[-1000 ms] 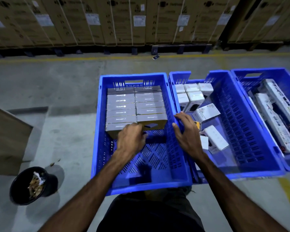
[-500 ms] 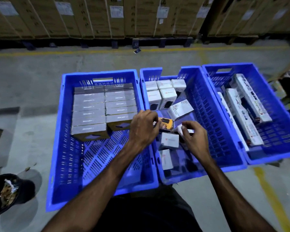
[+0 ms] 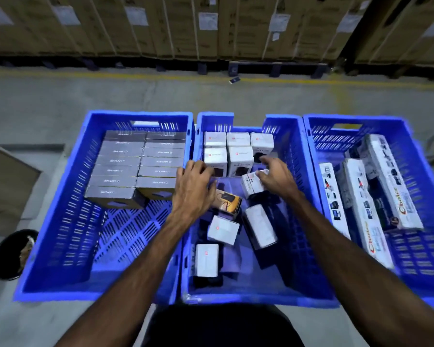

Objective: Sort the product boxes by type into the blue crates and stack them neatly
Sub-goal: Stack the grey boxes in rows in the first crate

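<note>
Blue plastic crates stand side by side on the grey concrete floor (image 3: pixel 48 101), and motion blur softens most printing on the boxes. In the middle blue perforated crate (image 3: pixel 296 186) the right hand (image 3: pixel 276 176) grips a small white cardboard box (image 3: pixel 252 185), tilted with its long axis running roughly left to right; the fingers hide its far end. The left hand (image 3: pixel 193 189) curls over the crate's left wall, its fingertips seemingly touching an orange-and-black carton (image 3: pixel 227 205), though blur leaves the grip uncertain. Upright white boxes (image 3: pixel 238 151) fill the far end in two rows, while loose ones lie at mixed angles nearer the person. The left blue crate (image 3: pixel 60 246) holds flat dark grey boxes (image 3: pixel 135 166) in two columns, long axes left to right. Long white printed boxes (image 3: pixel 361 204) in the right blue crate (image 3: pixel 416 259) point away from the person; that crate's right edge is cut off.
</note>
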Tool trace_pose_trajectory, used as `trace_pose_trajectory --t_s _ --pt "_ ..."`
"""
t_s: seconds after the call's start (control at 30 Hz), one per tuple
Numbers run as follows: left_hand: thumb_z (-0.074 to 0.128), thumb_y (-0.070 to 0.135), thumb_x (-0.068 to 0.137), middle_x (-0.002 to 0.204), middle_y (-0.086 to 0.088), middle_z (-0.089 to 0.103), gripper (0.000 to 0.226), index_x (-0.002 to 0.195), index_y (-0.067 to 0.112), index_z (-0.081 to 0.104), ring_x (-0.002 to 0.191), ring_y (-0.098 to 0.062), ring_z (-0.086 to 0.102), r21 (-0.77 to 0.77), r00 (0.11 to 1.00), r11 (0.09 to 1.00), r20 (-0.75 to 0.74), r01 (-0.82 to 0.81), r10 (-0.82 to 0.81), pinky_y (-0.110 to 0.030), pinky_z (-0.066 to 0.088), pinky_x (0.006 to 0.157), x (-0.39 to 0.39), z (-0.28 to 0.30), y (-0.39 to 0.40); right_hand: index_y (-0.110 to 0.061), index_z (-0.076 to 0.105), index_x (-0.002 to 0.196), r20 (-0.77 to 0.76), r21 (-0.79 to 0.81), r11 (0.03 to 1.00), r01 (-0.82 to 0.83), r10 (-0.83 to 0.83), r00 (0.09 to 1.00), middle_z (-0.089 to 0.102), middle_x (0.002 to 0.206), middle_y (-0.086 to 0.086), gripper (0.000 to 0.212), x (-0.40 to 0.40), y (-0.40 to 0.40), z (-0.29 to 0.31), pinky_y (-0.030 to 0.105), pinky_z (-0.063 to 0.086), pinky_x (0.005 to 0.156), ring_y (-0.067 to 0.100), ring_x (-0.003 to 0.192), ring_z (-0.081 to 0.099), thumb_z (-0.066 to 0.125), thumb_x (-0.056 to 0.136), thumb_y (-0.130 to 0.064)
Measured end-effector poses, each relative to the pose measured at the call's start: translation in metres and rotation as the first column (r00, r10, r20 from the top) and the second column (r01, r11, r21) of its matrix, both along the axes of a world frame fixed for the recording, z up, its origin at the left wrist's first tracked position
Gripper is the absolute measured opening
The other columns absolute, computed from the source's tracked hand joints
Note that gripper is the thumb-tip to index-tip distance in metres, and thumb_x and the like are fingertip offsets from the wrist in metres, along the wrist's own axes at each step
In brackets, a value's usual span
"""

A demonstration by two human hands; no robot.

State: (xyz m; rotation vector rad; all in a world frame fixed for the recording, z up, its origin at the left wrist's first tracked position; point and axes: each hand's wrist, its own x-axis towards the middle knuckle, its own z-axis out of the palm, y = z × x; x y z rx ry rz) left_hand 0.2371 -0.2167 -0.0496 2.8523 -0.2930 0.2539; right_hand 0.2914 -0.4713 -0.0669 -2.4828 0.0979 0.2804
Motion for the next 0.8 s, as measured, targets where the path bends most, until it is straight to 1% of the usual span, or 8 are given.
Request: trace_pose_trajectory --t_s 0.1,0.23,0.33,0.4,0.47,0.53,0.6,0.8 --pt "0.068 0.032 0.093 0.123 -0.008 0.059 0.028 0.117 0.018 0.069 0.114 -0.026 0.050 0.029 0.998 0.997 0.008 -0.069 0.069 -0.044 0.045 0.094 0.000 0.002 -0.003 -0.015 0.061 0.133 -0.028 -0.003 1.000 -0.014 0.014 0.999 0.072 0.126 0.011 0.047 0.018 0.009 -0.008 0.045 0.050 0.097 0.034 0.117 0.067 0.071 0.090 -0.031" --pt "0.069 0.031 0.090 0.133 -0.017 0.054 0.039 0.124 0.014 0.064 0.125 -0.034 0.049 -0.011 0.958 0.958 0.022 -0.286 0.286 -0.052 0.044 0.099 -0.002 0.007 -0.003 -0.017 0.058 0.127 -0.081 -0.145 0.989 -0.025 0.014 0.997 0.072 0.120 0.010 0.055 0.032 0.018 -0.033 0.061 0.027 0.118 0.034 0.121 0.063 0.067 0.090 -0.057" --pt "0.068 0.030 0.091 0.136 -0.018 0.053 0.047 0.133 0.012 0.058 0.128 -0.034 0.049 -0.095 0.917 0.912 -0.052 -0.398 0.395 -0.055 0.046 0.104 0.000 0.007 -0.003 -0.014 0.054 0.133 -0.132 -0.191 0.981 -0.036 0.010 0.991 0.072 0.126 0.010 0.075 0.032 0.028 -0.048 0.066 0.016 0.119 0.034 0.126 0.062 0.068 0.085 -0.071" --pt "0.067 0.029 0.092 0.133 -0.018 0.055 0.051 0.137 0.011 0.053 0.124 -0.033 0.052 -0.121 0.921 0.914 -0.082 -0.388 0.380 -0.052 0.048 0.105 0.001 0.007 -0.003 -0.012 0.051 0.135 -0.109 -0.238 0.971 -0.024 -0.002 0.994 0.072 0.125 0.013 0.083 0.030 0.036 -0.051 0.063 0.019 0.117 0.034 0.124 0.063 0.065 0.083 -0.076" --pt "0.067 0.027 0.093 0.131 -0.017 0.057 0.051 0.138 0.009 0.051 0.121 -0.032 0.054 -0.119 0.928 0.921 -0.096 -0.371 0.361 -0.047 0.048 0.105 0.001 0.007 -0.005 -0.010 0.045 0.141 -0.096 -0.262 0.965 0.011 -0.037 0.995 0.071 0.125 0.015 0.087 0.029 0.044 -0.049 0.060 0.020 0.117 0.034 0.125 0.062 0.065 0.085 -0.074" --pt "0.069 0.026 0.093 0.132 -0.017 0.057 0.052 0.139 0.009 0.051 0.121 -0.031 0.055 -0.113 0.929 0.923 -0.106 -0.367 0.356 -0.045 0.048 0.105 0.002 0.008 -0.007 -0.007 0.031 0.154 -0.105 -0.277 0.960 0.030 -0.061 0.993 0.071 0.127 0.017 0.103 0.028 0.051 -0.045 0.063 0.017 0.120 0.036 0.129 0.061 0.064 0.085 -0.075" --pt "0.069 0.025 0.092 0.134 -0.017 0.057 0.053 0.139 0.010 0.050 0.122 -0.030 0.055 -0.105 0.929 0.925 -0.115 -0.364 0.353 -0.045 0.049 0.106 0.002 0.008 -0.007 -0.005 0.023 0.159 -0.102 -0.288 0.956 0.061 -0.094 0.990 0.071 0.127 0.018 0.114 0.026 0.058 -0.044 0.064 0.014 0.121 0.037 0.130 0.061 0.063 0.082 -0.079" --pt "0.073 0.022 0.091 0.134 -0.017 0.056 0.055 0.139 0.009 0.049 0.122 -0.031 0.055 -0.079 0.933 0.934 -0.122 -0.348 0.337 -0.045 0.051 0.106 0.003 0.010 -0.008 -0.008 0.030 0.149 -0.016 -0.225 0.928 0.296 -0.307 0.952 0.076 0.111 0.017 0.109 0.025 0.083 -0.051 0.059 0.024 0.118 0.037 0.118 0.067 0.075 0.075 -0.074"
